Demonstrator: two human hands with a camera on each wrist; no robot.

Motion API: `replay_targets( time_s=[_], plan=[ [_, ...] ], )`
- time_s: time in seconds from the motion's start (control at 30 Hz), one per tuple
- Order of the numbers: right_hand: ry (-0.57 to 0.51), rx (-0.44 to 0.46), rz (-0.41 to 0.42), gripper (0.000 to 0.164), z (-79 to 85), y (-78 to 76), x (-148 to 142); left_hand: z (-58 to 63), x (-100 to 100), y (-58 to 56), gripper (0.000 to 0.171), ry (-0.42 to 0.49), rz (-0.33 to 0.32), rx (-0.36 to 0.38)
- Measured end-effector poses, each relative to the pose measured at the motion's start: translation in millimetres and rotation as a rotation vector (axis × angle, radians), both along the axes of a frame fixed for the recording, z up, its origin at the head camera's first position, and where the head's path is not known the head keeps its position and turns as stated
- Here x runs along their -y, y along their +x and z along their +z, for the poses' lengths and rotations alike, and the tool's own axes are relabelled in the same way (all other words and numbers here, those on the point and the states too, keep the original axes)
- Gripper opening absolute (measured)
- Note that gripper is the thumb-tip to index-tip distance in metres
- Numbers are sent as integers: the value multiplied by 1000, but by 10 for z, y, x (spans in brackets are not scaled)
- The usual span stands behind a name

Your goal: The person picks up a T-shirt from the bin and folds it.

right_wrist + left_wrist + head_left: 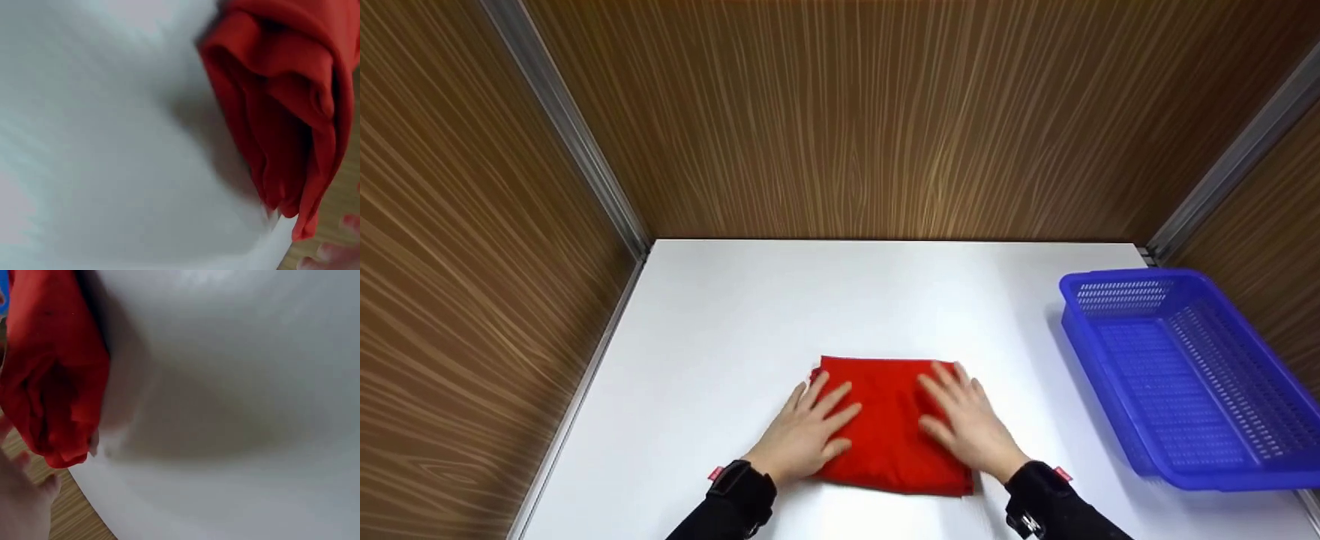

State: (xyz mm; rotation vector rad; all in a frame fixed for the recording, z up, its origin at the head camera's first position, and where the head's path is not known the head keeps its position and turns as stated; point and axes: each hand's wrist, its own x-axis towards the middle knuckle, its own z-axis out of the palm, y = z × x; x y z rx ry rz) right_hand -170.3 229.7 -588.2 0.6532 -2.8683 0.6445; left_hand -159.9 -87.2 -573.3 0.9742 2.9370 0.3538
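A red folded cloth lies on the white table, roughly rectangular, with its layered edges toward the sides. My left hand is over its left side, fingers straight and spread. Over the right side is my right hand, also with spread fingers and slightly blurred. Whether the palms press on the cloth cannot be told. The left wrist view shows a bunched, folded end of the red cloth, with fingertips near it. In the right wrist view, loose open layers show at the cloth's side, and some fingertips appear at lower right.
A blue perforated plastic basket stands at the right of the white table, with nothing visible inside. Wood-grain panels rise behind and on both sides, joined by metal corner strips.
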Motion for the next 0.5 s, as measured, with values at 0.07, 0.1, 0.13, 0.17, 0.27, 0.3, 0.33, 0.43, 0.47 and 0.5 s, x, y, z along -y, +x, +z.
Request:
replay_targets(
  time_s=[0.07, 0.1, 0.13, 0.17, 0.27, 0.3, 0.33, 0.43, 0.47, 0.5],
  plan=[
    [107, 34, 107, 71, -66, 82, -11, -37, 36, 26, 61, -61, -43, 32],
    [156, 37, 148, 75, -105, 117, -26, -61, 53, 37, 64, -86, -48, 50],
    [198, 38, 172, 78, -145, 148, -48, -83, 68, 48, 66, -103, -46, 63],
    [228, 34, 186, 80, -184, 173, -66, -106, 83, 60, 68, -118, -38, 75],
    [280, 14, 201, 84, -275, 210, -118, -197, 121, 82, 73, -147, -22, 77],
    [287, 12, 204, 84, -292, 211, -130, -225, 128, 83, 74, -162, -20, 71],
    [288, 13, 207, 85, -299, 208, -138, -253, 135, 85, 75, -164, -19, 64],
    [288, 23, 224, 85, -279, 182, -158, -289, 148, 68, 78, -159, -23, 74],
    [279, 36, 228, 84, -247, 167, -167, -264, 151, 54, 78, -149, -24, 84],
    [271, 50, 226, 82, -208, 142, -180, -224, 155, 31, 77, -135, -23, 95]
  ],
)
